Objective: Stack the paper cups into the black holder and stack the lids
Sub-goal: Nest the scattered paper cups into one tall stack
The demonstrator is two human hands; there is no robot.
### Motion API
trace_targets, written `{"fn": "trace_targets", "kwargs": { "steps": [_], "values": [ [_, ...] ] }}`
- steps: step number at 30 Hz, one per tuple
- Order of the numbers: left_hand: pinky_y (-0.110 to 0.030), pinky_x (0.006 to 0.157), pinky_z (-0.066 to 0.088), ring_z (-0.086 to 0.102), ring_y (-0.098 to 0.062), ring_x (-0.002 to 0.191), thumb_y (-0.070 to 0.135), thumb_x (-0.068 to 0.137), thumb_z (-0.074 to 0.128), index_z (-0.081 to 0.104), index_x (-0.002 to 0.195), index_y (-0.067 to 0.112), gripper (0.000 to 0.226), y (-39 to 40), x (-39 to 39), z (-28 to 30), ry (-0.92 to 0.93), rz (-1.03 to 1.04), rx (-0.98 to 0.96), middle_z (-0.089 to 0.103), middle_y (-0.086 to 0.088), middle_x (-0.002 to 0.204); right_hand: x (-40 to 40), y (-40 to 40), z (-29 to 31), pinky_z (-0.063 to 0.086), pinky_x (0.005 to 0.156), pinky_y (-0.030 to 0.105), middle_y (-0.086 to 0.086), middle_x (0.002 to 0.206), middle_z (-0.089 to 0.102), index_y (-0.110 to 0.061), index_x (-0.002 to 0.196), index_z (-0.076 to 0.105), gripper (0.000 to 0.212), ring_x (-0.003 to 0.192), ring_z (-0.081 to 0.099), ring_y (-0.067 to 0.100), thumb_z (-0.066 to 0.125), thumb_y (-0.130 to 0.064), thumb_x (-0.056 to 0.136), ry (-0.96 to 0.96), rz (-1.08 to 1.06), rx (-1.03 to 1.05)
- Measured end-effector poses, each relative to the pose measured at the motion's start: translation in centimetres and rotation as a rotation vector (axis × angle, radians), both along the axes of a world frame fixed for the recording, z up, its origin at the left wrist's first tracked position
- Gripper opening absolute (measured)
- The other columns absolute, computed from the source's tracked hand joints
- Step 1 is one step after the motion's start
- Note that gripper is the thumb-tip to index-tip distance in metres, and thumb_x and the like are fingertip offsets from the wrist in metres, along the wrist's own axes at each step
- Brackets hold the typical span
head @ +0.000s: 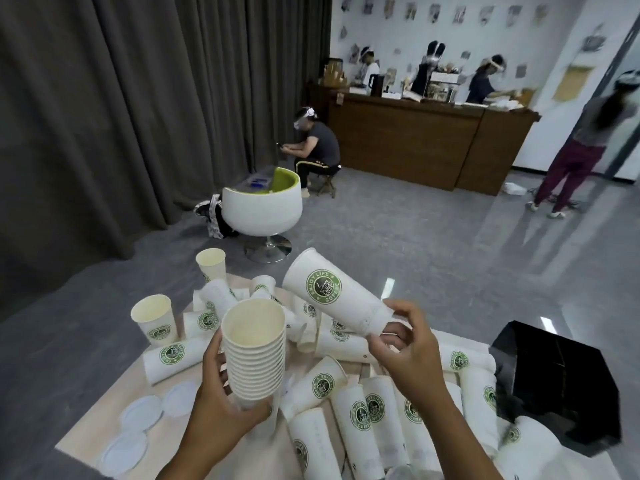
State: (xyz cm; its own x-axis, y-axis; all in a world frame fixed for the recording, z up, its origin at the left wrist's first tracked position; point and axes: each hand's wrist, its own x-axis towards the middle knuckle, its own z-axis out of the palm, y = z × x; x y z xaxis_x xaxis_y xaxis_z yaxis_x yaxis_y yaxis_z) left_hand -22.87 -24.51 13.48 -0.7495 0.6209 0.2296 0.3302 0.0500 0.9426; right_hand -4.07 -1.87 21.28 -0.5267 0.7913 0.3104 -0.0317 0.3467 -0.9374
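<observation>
My left hand [227, 400] grips a nested stack of white paper cups [254, 351], mouths facing up. My right hand [407, 344] pinches the base of a single paper cup [332, 292] with a green logo, tilted with its mouth toward the upper left, just right of the stack. Several more cups [360, 414] lie scattered on the wooden table [162, 403]; two stand upright at the left [154, 318]. White lids [140, 415] lie flat at the table's left front. The black holder [554, 386] stands at the right edge.
A white and green swivel chair [261, 206] stands on the grey floor beyond the table. A person sits by the dark curtain [104, 116]. Other people stand at a wooden counter [426, 143] at the back.
</observation>
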Motion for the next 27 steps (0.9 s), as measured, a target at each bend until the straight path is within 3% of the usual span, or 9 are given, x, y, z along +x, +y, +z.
{"fn": "trace_targets", "kwargs": {
  "steps": [3,6,8,11,15,19,21,25,27],
  "values": [
    [-0.007,0.084,0.050,0.059,0.005,0.121,0.006,0.053,0.099,0.021,0.136,0.078,0.135,0.5,1.3,1.0,0.006,-0.015,0.028,0.052,0.020,0.143,0.6,-0.8,1.1,0.060,0.079,0.042,-0.008,0.101,0.074,-0.014,0.111,0.055,0.045,0.090,0.076,0.025,0.073,0.014,0.081,0.113,0.060,-0.105],
    [-0.007,0.082,0.050,0.062,0.006,0.116,0.002,0.056,0.099,0.022,0.142,0.063,0.130,1.3,2.6,1.9,0.002,-0.036,0.035,0.059,0.027,0.134,0.9,-1.4,1.9,0.059,0.082,0.048,-0.008,0.103,0.074,-0.012,0.111,0.053,0.043,0.095,0.076,0.031,0.071,0.015,0.083,0.149,0.123,-0.125],
    [-0.010,0.083,0.052,0.064,0.005,0.113,0.021,0.051,0.100,0.021,0.144,0.060,0.129,1.6,3.0,2.5,-0.006,-0.033,0.036,0.057,0.041,0.126,1.2,-1.7,2.3,0.060,0.083,0.050,-0.005,0.108,0.072,-0.016,0.110,0.053,0.043,0.099,0.075,0.031,0.074,0.008,0.080,0.150,0.160,-0.115],
    [-0.022,0.089,0.054,0.064,0.002,0.116,0.042,0.048,0.093,0.021,0.147,0.064,0.124,1.9,3.3,3.4,-0.022,-0.030,0.044,0.052,0.045,0.127,1.8,-1.7,2.8,0.060,0.077,0.047,-0.004,0.110,0.070,-0.023,0.109,0.053,0.044,0.102,0.075,0.031,0.075,-0.006,0.075,0.104,0.226,-0.102],
    [-0.036,0.099,0.056,0.061,-0.001,0.121,0.040,0.052,0.094,0.022,0.153,0.056,0.125,2.2,3.7,4.5,-0.016,-0.045,0.039,0.053,0.038,0.134,2.4,-1.1,3.9,0.060,0.079,0.040,-0.009,0.115,0.060,-0.032,0.118,0.051,0.053,0.103,0.073,0.027,0.074,-0.009,0.076,0.030,0.297,-0.051],
    [-0.039,0.105,0.053,0.058,-0.002,0.126,0.039,0.055,0.095,0.024,0.153,0.057,0.121,2.4,3.9,5.1,0.010,-0.043,0.025,0.054,0.033,0.139,2.4,-0.6,5.5,0.061,0.074,0.033,-0.008,0.121,0.051,-0.047,0.132,0.047,0.076,0.095,0.074,0.018,0.075,0.003,0.083,-0.077,0.322,0.022],
    [-0.043,0.105,0.054,0.059,-0.007,0.126,0.037,0.058,0.097,0.024,0.153,0.057,0.122,2.5,3.8,5.0,0.034,-0.035,0.002,0.053,0.029,0.141,2.2,-0.4,6.1,0.061,0.073,0.033,-0.009,0.123,0.052,-0.053,0.136,0.045,0.081,0.094,0.073,0.018,0.077,-0.001,0.082,-0.133,0.336,0.071],
    [-0.048,0.105,0.053,0.058,-0.010,0.128,0.037,0.058,0.098,0.019,0.155,0.057,0.126,2.6,3.4,5.0,0.071,-0.012,-0.049,0.051,0.023,0.145,1.5,0.0,7.2,0.059,0.080,0.026,-0.017,0.124,0.058,-0.058,0.136,0.046,0.080,0.103,0.067,0.010,0.084,-0.015,0.080,-0.212,0.314,0.227],
    [-0.048,0.106,0.052,0.055,-0.011,0.131,0.036,0.059,0.097,0.018,0.155,0.058,0.126,2.6,3.1,5.1,0.096,0.006,-0.063,0.048,0.020,0.149,1.1,0.0,7.6,0.061,0.077,0.029,-0.023,0.124,0.059,-0.057,0.133,0.049,0.074,0.107,0.064,0.008,0.085,-0.021,0.080,-0.220,0.306,0.267]
  ]
}}
